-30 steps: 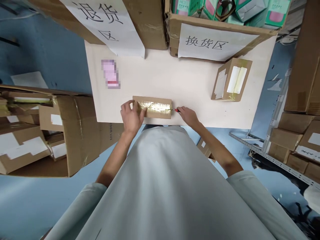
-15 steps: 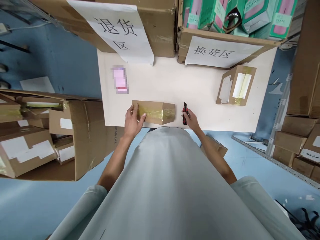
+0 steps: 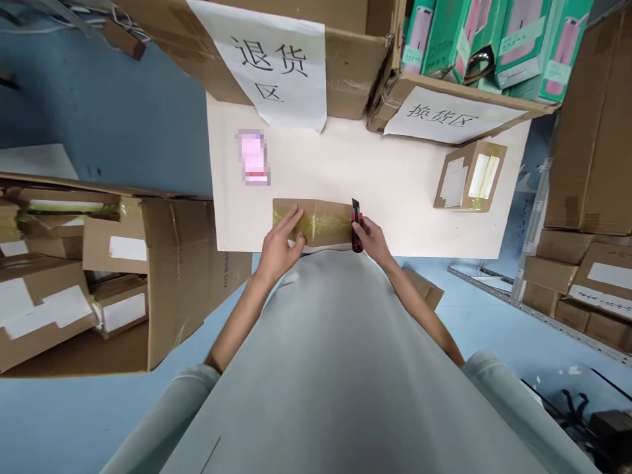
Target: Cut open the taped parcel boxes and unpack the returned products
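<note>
A small cardboard box (image 3: 328,222) with yellowish clear tape lies at the table's front edge, close to my body. My left hand (image 3: 282,247) rests on its left part, fingers stretched over the top and thumb apart from them. In my right hand (image 3: 374,240) is a black and red box cutter (image 3: 356,227), held upright in view with its dark blade tip pointing away from me. The cutter overlaps the box's right end; whether the blade touches the cardboard I cannot tell.
On the white table (image 3: 345,158) lie a blurred pink item (image 3: 253,158) and a taped carton (image 3: 471,176). Behind stand two large boxes with paper signs (image 3: 276,66), one holding green-and-pink packages (image 3: 523,46). A big carton (image 3: 180,276) of parcels is at left; stacked cartons (image 3: 548,260) at right.
The box has been turned, so its creased edge sits nearer its middle. My left hand now reaches farther over its top. My right hand brought the box cutter left to the box's right end.
</note>
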Demonstrator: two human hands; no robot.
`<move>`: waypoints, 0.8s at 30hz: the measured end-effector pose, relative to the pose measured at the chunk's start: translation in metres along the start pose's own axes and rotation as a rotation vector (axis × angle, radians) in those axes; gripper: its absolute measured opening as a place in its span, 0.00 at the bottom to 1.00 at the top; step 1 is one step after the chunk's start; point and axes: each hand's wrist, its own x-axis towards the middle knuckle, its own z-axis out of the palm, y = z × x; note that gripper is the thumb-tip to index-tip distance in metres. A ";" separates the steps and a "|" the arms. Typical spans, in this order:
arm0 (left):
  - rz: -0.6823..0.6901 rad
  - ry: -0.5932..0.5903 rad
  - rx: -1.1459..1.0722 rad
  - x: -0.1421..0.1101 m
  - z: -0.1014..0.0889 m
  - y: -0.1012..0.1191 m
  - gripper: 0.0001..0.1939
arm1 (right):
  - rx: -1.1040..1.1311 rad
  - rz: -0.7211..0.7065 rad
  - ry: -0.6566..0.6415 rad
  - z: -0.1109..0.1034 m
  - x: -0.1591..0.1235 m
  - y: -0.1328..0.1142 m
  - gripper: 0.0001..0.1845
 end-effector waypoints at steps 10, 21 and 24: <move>-0.174 -0.121 -0.496 0.012 0.024 -0.029 0.33 | -0.504 0.016 0.143 -0.011 -0.023 -0.073 0.30; -0.043 -0.084 -0.298 0.065 0.006 -0.001 0.14 | -0.670 0.025 0.281 -0.005 -0.035 -0.076 0.30; -0.011 -0.143 -0.273 0.077 0.003 0.000 0.10 | -0.710 0.114 0.272 0.008 -0.050 -0.089 0.29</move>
